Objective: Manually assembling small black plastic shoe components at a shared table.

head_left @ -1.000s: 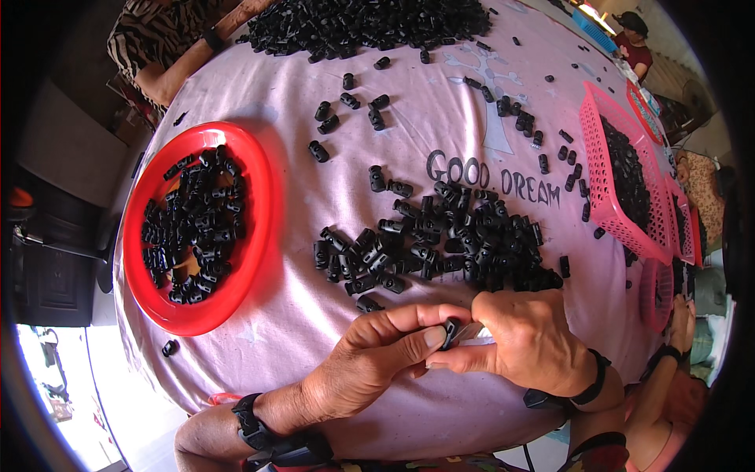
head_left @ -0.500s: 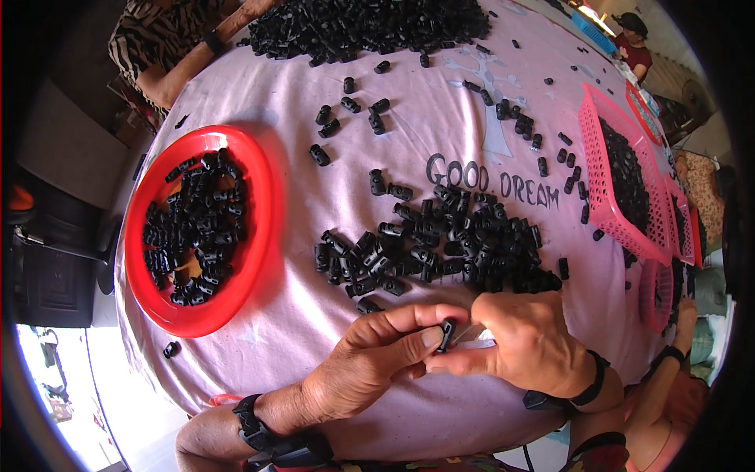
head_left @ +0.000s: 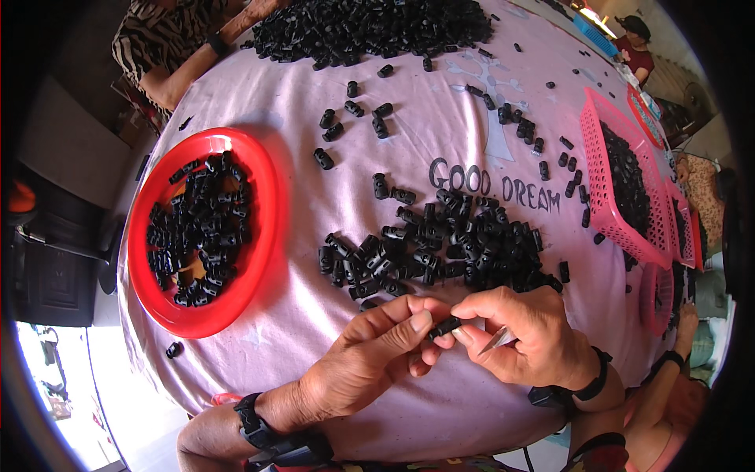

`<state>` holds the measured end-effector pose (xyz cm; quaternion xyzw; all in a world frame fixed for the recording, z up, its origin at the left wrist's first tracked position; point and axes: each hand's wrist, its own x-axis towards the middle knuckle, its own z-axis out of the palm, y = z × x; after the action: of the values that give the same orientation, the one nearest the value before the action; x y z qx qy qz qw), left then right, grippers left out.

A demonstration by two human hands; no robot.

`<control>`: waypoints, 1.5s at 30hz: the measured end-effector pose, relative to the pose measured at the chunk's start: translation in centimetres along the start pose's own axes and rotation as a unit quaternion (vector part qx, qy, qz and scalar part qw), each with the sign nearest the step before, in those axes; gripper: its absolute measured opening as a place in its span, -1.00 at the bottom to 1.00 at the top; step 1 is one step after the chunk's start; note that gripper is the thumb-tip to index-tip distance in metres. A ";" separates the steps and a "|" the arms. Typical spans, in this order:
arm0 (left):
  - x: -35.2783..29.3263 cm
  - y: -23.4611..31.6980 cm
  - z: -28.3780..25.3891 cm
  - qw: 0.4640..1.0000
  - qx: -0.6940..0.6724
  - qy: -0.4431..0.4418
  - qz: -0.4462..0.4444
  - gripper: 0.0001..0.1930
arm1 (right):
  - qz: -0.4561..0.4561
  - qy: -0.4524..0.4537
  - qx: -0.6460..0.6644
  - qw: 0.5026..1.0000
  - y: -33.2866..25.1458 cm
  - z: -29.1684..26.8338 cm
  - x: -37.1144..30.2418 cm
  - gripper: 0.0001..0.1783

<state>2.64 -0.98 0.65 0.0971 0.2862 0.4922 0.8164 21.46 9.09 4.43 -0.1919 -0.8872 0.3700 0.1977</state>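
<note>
A small black plastic cord lock (head_left: 444, 326) is pinched between the thumb and fingers of my left hand (head_left: 370, 358), above the table's near side. My right hand (head_left: 535, 338) is closed beside it, its thumb and forefinger at the cord lock's right end. A thin, pale, pointed tool (head_left: 497, 341) sticks out from the right hand's grip; its exact kind is unclear. Just beyond both hands spreads a heap of similar black cord locks (head_left: 464, 240). To the left, a red round tray (head_left: 271, 212) holds many more of them.
A large black pile (head_left: 370, 31) lies at the far edge, near a person's arm (head_left: 169, 82). On the right stand pink baskets (head_left: 602, 189) of black pieces. Another person's hand (head_left: 686, 322) shows there. Loose pieces dot the pink cloth (head_left: 314, 204).
The cord lock has gone from nearly upright to lying more level between my hands. My right fingers have shifted onto its end, and the pale tool now points down and left.
</note>
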 end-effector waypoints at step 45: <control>0.1 -0.3 0.4 0.998 0.060 0.011 0.019 -0.66 | 0.016 0.035 -0.094 0.995 -0.1 1.3 -0.2 -0.54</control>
<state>3.18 -1.01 0.81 0.1453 0.3224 0.4908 0.7963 20.96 8.21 3.61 -0.2366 -0.9074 0.2811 0.2038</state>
